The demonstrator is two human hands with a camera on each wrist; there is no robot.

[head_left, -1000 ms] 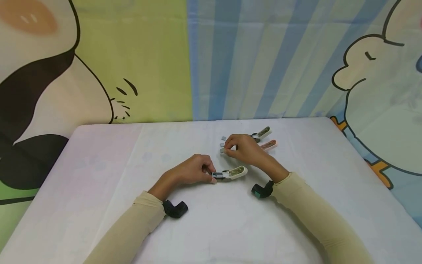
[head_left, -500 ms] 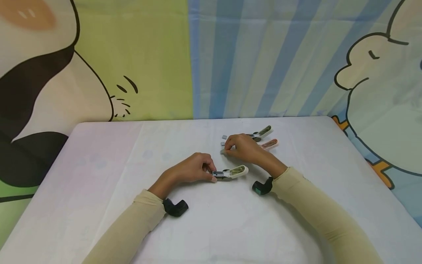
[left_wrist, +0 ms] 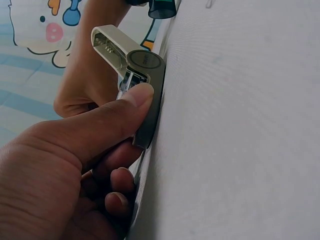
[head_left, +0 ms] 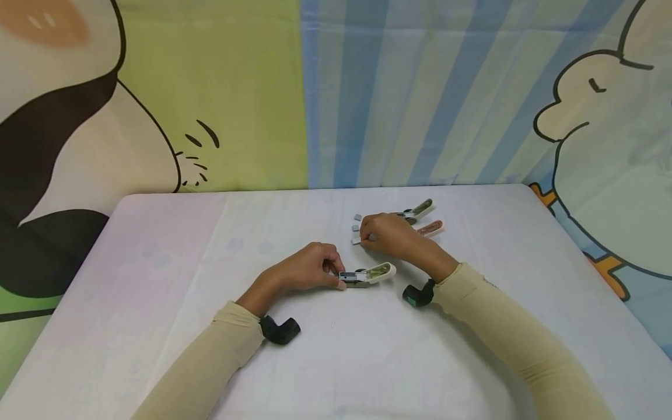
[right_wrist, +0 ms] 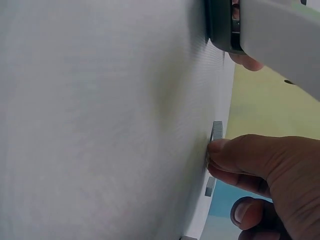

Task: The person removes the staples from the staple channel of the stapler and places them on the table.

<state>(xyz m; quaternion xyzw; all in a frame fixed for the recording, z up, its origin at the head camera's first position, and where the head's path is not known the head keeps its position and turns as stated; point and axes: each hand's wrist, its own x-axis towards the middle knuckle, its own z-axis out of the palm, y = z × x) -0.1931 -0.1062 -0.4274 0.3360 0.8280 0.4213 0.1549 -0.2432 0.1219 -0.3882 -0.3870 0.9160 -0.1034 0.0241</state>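
My left hand (head_left: 307,268) holds a stapler (head_left: 357,284) by its near end, low over the table, with the thumb on its side. The stapler's cream top arm (left_wrist: 111,47) is swung up and back, laying bare the metal staple channel. Farther right and back, my right hand (head_left: 392,236) has thumb and index finger at a short grey strip of staples (right_wrist: 217,130), pinching it close to the table surface. Two more strips of staples lie behind it, a middle strip (head_left: 355,228) and a far strip (head_left: 357,217).
Behind the right hand lie two more opened staplers, one pink (head_left: 431,228) and one with a dark body (head_left: 420,209), both partly hidden by that hand. The white-covered table (head_left: 236,233) ends at a cartoon-printed cloth backdrop (head_left: 236,105).
Over the last half second the right fingers have shifted slightly on the near strip of staples, which now looks lighter and turned. The left hand and its stapler have stayed in place.
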